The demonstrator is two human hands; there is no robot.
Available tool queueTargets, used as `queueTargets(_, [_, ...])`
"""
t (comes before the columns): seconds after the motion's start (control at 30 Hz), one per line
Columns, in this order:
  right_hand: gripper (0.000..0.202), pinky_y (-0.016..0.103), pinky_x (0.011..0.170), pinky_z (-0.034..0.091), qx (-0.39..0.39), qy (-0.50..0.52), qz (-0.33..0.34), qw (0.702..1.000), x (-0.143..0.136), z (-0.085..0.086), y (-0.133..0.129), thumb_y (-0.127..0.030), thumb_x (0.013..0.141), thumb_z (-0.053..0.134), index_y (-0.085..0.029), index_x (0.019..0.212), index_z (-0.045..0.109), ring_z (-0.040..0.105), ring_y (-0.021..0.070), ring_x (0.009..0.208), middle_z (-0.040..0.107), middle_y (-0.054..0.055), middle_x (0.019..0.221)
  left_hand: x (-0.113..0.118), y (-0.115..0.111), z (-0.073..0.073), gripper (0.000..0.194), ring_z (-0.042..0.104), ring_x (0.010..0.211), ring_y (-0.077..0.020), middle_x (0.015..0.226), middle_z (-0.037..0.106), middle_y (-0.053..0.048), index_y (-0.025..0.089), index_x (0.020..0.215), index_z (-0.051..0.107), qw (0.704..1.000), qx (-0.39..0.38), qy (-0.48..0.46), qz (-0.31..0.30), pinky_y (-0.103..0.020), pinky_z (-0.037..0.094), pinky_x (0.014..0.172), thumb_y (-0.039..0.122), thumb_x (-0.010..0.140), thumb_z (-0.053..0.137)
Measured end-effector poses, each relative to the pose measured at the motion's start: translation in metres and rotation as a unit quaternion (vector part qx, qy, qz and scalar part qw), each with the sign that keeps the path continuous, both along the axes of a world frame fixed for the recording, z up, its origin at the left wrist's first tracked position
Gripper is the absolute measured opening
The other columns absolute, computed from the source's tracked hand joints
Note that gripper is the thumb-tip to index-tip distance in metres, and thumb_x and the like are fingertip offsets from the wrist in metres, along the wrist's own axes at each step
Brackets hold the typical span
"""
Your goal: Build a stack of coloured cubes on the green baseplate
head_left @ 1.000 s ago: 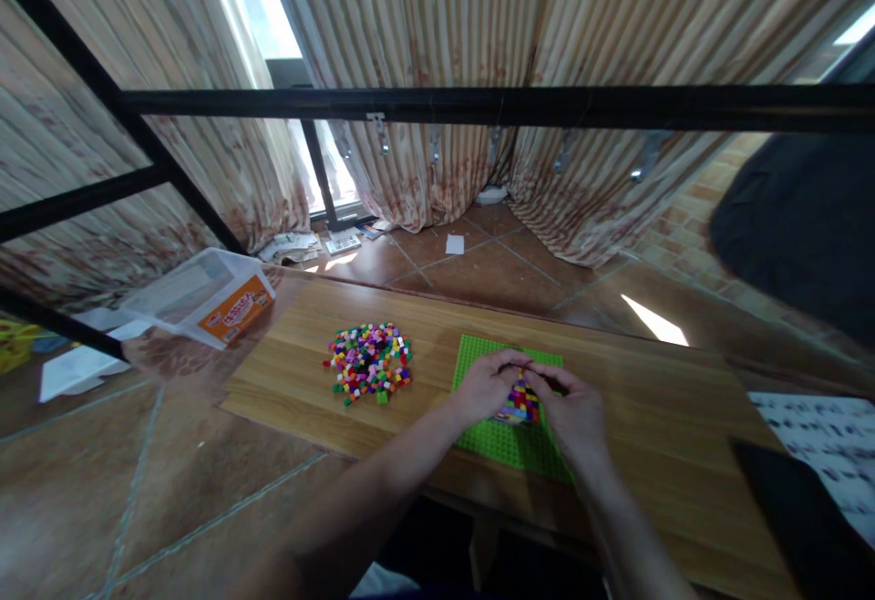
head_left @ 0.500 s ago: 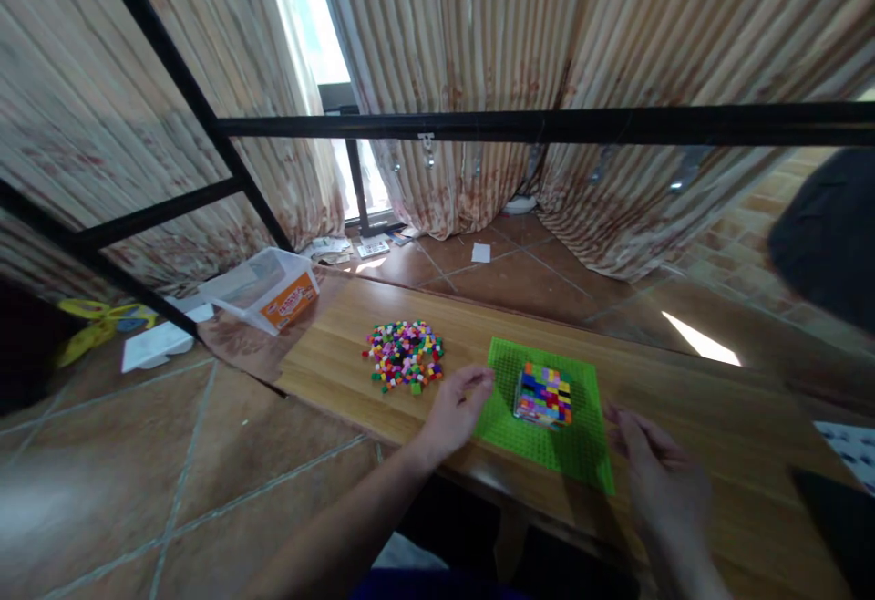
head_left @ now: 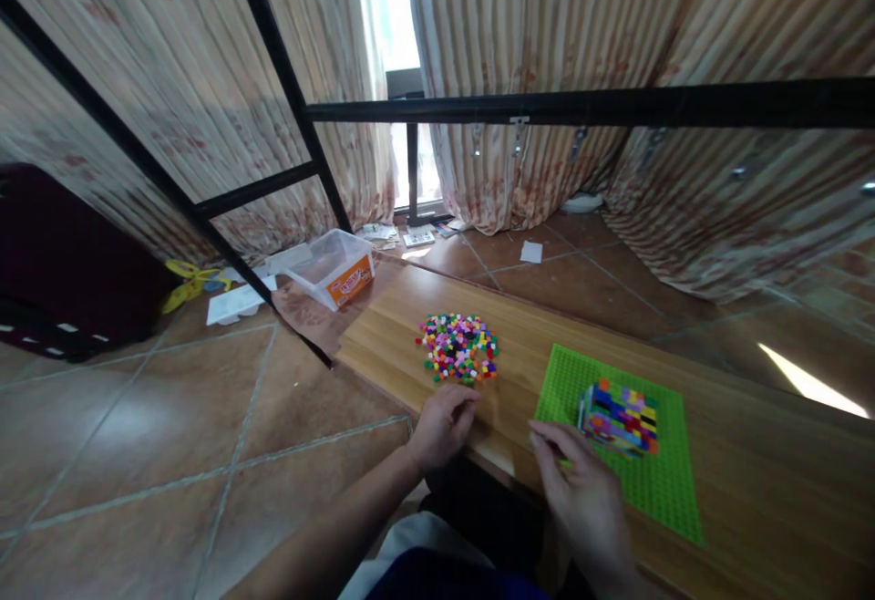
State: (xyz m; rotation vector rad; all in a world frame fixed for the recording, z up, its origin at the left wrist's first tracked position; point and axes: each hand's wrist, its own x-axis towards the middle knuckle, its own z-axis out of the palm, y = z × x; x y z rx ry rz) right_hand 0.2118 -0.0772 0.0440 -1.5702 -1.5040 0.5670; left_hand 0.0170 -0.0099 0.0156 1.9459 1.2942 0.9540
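Note:
My left hand (head_left: 443,427) is just in front of a pile of small coloured bricks (head_left: 458,346), its fingers curled in towards the thumb. Anything between those fingertips is hidden. Over the near left corner of a green studded baseplate (head_left: 663,491) is my right hand (head_left: 581,491), thumb and fingers drawn together. A yellow-green spot shows between them; I cannot tell whether it is a brick or the plate behind. A box-shaped block of multicoloured bricks (head_left: 622,418) stands on the baseplate, beyond my right hand and apart from it.
The wooden table (head_left: 403,308) holds all of this. Beyond its left end stands a clear plastic box (head_left: 334,267) with an orange label. A black metal frame (head_left: 581,110) crosses in front of the curtains (head_left: 499,25). A dark suitcase (head_left: 68,263) is at the left.
The view has turned left. My right hand has crossed from the baseplate's right side to its near left corner. My left hand has moved from the plate's left edge towards the brick pile.

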Motion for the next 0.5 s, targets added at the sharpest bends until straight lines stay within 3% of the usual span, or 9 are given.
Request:
queueTargets(0.2, [0.031, 0.035, 0.08, 0.048, -0.036, -0.071, 0.039, 0.996, -0.029, -0.027, 0.051, -0.039, 0.092, 0.046, -0.019, 0.099, 0.07, 0.064, 0.0203, 0.087, 0.069, 0.008, 0.096, -0.006, 0.001, -0.006, 0.025, 0.062, 0.084, -0.0166, 0.086, 0.067, -0.006, 0.018, 0.09, 0.067, 0.999, 0.001, -0.045, 0.0, -0.029, 0.05, 0.082, 0.012, 0.088, 0.043])
queueTargets(0.33, [0.029, 0.033, 0.079, 0.045, -0.037, -0.13, 0.047, 0.99, -0.047, -0.032, 0.077, -0.033, 0.093, 0.043, -0.02, 0.1, 0.068, 0.062, 0.0199, 0.088, 0.068, 0.007, 0.095, -0.008, 0.002, -0.006, 0.028, 0.061, 0.08, -0.0156, 0.082, 0.065, -0.004, 0.018, 0.088, 0.068, 0.997, -0.015, -0.07, -0.013, -0.027, 0.049, 0.078, 0.01, 0.086, 0.041])
queueTargets(0.5, [0.025, 0.031, 0.077, 0.041, -0.057, -0.228, 0.026, 0.972, -0.06, -0.033, 0.089, -0.027, 0.094, 0.044, -0.021, 0.1, 0.067, 0.06, 0.0201, 0.091, 0.066, 0.007, 0.095, -0.008, 0.002, -0.005, 0.029, 0.061, 0.081, -0.0155, 0.082, 0.065, -0.004, 0.018, 0.088, 0.068, 0.996, -0.039, -0.082, -0.01, -0.026, 0.048, 0.079, 0.008, 0.083, 0.042])
